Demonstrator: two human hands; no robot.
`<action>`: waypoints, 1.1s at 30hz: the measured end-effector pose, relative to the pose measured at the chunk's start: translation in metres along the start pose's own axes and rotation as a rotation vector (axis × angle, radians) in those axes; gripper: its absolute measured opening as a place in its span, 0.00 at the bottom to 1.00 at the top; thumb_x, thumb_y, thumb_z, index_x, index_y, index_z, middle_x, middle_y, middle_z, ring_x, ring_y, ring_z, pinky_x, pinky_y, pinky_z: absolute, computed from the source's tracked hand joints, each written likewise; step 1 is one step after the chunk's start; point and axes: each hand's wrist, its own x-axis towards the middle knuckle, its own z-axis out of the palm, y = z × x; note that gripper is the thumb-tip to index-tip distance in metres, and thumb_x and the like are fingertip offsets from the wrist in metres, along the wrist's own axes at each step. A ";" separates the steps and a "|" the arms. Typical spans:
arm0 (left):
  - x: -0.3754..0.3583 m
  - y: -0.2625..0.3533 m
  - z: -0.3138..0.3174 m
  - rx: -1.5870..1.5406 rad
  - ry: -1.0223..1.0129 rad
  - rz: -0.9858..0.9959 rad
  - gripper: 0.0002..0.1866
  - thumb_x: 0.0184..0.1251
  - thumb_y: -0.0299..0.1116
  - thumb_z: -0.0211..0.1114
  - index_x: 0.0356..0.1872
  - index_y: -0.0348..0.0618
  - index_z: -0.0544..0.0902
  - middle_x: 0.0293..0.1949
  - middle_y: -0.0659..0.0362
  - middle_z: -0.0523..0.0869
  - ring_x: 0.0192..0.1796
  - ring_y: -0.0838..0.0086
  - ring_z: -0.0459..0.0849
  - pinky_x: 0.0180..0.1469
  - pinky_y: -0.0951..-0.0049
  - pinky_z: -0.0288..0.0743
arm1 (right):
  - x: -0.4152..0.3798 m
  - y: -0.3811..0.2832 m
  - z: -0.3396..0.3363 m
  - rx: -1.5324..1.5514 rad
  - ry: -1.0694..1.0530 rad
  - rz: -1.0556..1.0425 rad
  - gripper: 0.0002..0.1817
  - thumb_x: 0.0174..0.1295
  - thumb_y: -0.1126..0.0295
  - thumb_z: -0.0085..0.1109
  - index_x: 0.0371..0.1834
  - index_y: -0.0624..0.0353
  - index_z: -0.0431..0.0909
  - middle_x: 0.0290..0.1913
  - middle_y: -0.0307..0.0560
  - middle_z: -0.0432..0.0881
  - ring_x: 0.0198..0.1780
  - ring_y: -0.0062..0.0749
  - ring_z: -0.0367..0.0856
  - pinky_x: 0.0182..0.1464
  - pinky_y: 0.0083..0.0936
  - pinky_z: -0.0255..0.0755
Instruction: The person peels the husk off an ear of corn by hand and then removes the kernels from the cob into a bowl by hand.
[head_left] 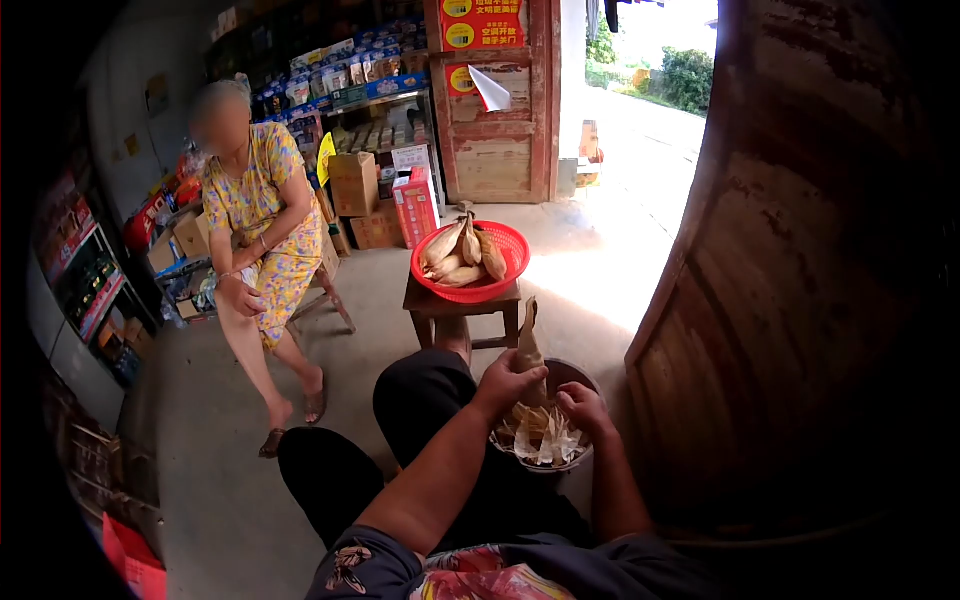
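My left hand is closed around a dried ear of corn in its pale husk, held upright with the narrow end up. Just to the right, my right hand has its fingers curled together beside the ear's lower part; what they hold, if anything, is too small to make out. Both hands are over a dark bucket between my legs. Loose strips of husk lie inside it. Beyond the bucket, several husked-over ears of corn rest in a red plastic basket.
The basket stands on a wooden stool. To the left, a person in a yellow patterned outfit sits on a wooden seat. Behind are cardboard boxes and stocked shelves. A wooden door rises close on my right.
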 end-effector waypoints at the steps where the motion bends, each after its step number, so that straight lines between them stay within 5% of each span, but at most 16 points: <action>1: -0.001 -0.004 0.000 -0.004 0.001 -0.012 0.22 0.62 0.32 0.72 0.55 0.37 0.76 0.45 0.59 0.84 0.45 0.74 0.83 0.48 0.73 0.78 | 0.010 -0.006 0.003 0.346 -0.039 -0.100 0.15 0.69 0.64 0.57 0.49 0.64 0.79 0.39 0.43 0.85 0.42 0.27 0.82 0.48 0.25 0.76; 3: 0.000 -0.004 0.001 0.394 0.057 0.150 0.26 0.59 0.36 0.74 0.55 0.37 0.75 0.44 0.57 0.84 0.43 0.75 0.84 0.45 0.74 0.79 | -0.007 -0.063 -0.012 0.690 -0.162 -0.138 0.15 0.71 0.64 0.56 0.51 0.65 0.76 0.39 0.41 0.82 0.42 0.21 0.79 0.47 0.21 0.75; 7: -0.021 0.015 0.014 1.015 0.140 0.331 0.31 0.53 0.45 0.71 0.58 0.45 0.75 0.49 0.51 0.82 0.53 0.58 0.81 0.57 0.63 0.74 | -0.031 -0.118 -0.008 0.491 -0.149 -0.226 0.15 0.66 0.65 0.63 0.49 0.65 0.76 0.41 0.43 0.82 0.42 0.23 0.79 0.48 0.22 0.74; 11: -0.026 0.015 0.016 0.955 0.094 0.402 0.28 0.57 0.47 0.64 0.60 0.50 0.76 0.53 0.49 0.79 0.57 0.49 0.76 0.61 0.54 0.70 | -0.029 -0.118 0.002 0.552 -0.046 -0.284 0.16 0.64 0.67 0.63 0.50 0.66 0.76 0.44 0.43 0.83 0.45 0.23 0.79 0.49 0.21 0.73; 12: -0.024 0.015 0.013 0.991 0.051 0.411 0.35 0.58 0.44 0.68 0.67 0.48 0.69 0.51 0.51 0.80 0.56 0.57 0.79 0.59 0.65 0.73 | -0.027 -0.117 0.000 0.552 -0.046 -0.285 0.16 0.64 0.67 0.63 0.50 0.66 0.76 0.44 0.43 0.83 0.45 0.23 0.79 0.49 0.21 0.73; 13: -0.014 0.003 0.008 0.989 0.050 0.410 0.35 0.58 0.44 0.68 0.67 0.48 0.69 0.51 0.51 0.80 0.56 0.57 0.79 0.59 0.65 0.73 | -0.026 -0.115 -0.003 0.735 -0.109 -0.225 0.16 0.66 0.67 0.61 0.52 0.66 0.76 0.45 0.42 0.82 0.45 0.22 0.79 0.49 0.20 0.73; 15: 0.011 -0.031 -0.002 0.183 -0.334 0.215 0.33 0.66 0.38 0.64 0.71 0.46 0.64 0.52 0.57 0.80 0.53 0.69 0.81 0.55 0.72 0.75 | -0.026 -0.111 -0.010 0.911 -0.167 -0.155 0.16 0.67 0.68 0.59 0.54 0.66 0.75 0.46 0.42 0.82 0.45 0.22 0.79 0.48 0.20 0.74; 16: -0.008 0.005 0.004 -0.125 -0.435 -0.100 0.33 0.70 0.34 0.62 0.73 0.45 0.60 0.53 0.60 0.79 0.51 0.77 0.80 0.53 0.78 0.74 | -0.027 -0.112 -0.014 0.862 -0.171 -0.164 0.17 0.69 0.68 0.58 0.56 0.67 0.74 0.46 0.42 0.82 0.45 0.22 0.79 0.48 0.20 0.74; 19: -0.018 0.031 0.011 -0.302 -0.498 -0.209 0.32 0.69 0.35 0.63 0.72 0.44 0.61 0.54 0.60 0.79 0.52 0.77 0.80 0.53 0.77 0.74 | -0.035 -0.117 -0.027 0.838 -0.226 -0.170 0.18 0.70 0.69 0.55 0.59 0.67 0.73 0.47 0.43 0.81 0.45 0.21 0.78 0.47 0.19 0.74; 27: -0.003 -0.004 0.010 -0.019 -0.404 0.015 0.33 0.66 0.30 0.68 0.70 0.43 0.64 0.54 0.60 0.79 0.53 0.77 0.79 0.53 0.78 0.74 | -0.031 -0.119 -0.034 0.678 0.006 -0.150 0.10 0.69 0.68 0.57 0.43 0.66 0.78 0.31 0.42 0.82 0.28 0.21 0.78 0.30 0.17 0.72; 33: -0.005 -0.003 0.010 0.045 -0.303 0.040 0.32 0.60 0.27 0.72 0.64 0.42 0.66 0.53 0.58 0.79 0.53 0.76 0.79 0.52 0.77 0.76 | -0.034 -0.123 -0.034 0.657 0.041 -0.117 0.07 0.67 0.72 0.57 0.40 0.67 0.79 0.29 0.41 0.82 0.27 0.21 0.78 0.30 0.17 0.72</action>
